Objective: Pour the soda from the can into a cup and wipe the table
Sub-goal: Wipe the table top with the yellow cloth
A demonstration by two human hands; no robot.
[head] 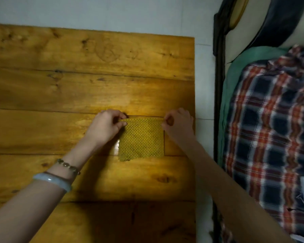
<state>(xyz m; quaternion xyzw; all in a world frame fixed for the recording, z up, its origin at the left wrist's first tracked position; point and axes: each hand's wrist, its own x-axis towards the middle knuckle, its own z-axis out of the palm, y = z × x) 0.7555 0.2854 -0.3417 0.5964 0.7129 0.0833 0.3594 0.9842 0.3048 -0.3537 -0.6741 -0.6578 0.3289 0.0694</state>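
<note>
Our left hand (105, 125) and right hand (178, 123) pinch the cloth (141, 139) by its far corners; near the desk's (77, 85) right edge, a weak grip may drop it.

Right of view: plaid fabric (270, 128) in red, navy and white, crumpled over a green sheet (249, 57). A dark frame (218, 85) borders them on the left, next to a pale tiled surface (204, 102). A dark padded item (279, 23) sits top right, identity unclear.
</note>
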